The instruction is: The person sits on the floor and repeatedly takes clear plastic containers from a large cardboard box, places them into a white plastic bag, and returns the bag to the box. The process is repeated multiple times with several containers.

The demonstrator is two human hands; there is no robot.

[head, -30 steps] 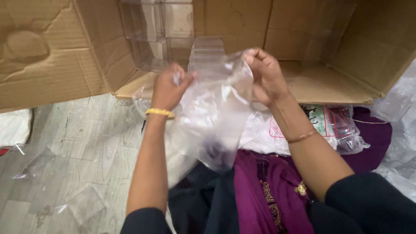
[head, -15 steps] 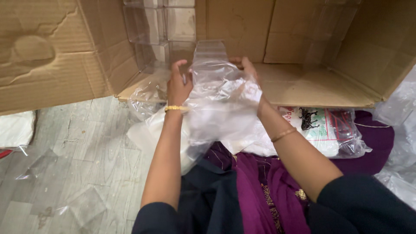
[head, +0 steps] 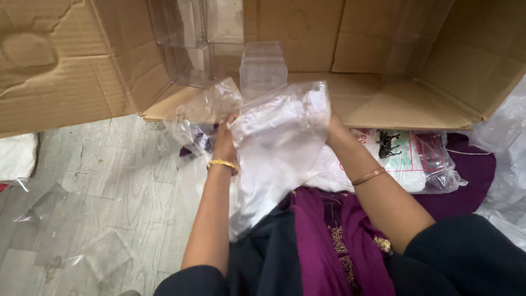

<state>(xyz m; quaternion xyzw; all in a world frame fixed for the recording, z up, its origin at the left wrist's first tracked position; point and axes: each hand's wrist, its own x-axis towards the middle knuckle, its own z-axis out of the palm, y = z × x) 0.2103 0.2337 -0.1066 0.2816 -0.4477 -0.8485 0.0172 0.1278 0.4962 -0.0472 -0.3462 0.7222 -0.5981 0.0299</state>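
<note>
Clear, crumpled thin-plastic bag (head: 276, 148) held up over the lap, in front of the open brown cardboard box (head: 383, 104). Judged very light, limp and slippery; best gripped at its upper edges. Left hand (head: 223, 145) closed on the bag's left edge, gold bangle at the wrist. Right hand (head: 335, 131) mostly hidden behind the film, apparently pinching the right edge. Both forearms reach forward. Clear rigid plastic boxes (head: 263, 68) stand inside the carton; purple embroidered cloth (head: 329, 230) lies below.

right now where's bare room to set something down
Bare box floor right of the clear plastic boxes, and wood-look floor left of the left hand. Crowded where both hands hold the clear plastic bag, over the purple garment and packaged item.
</note>
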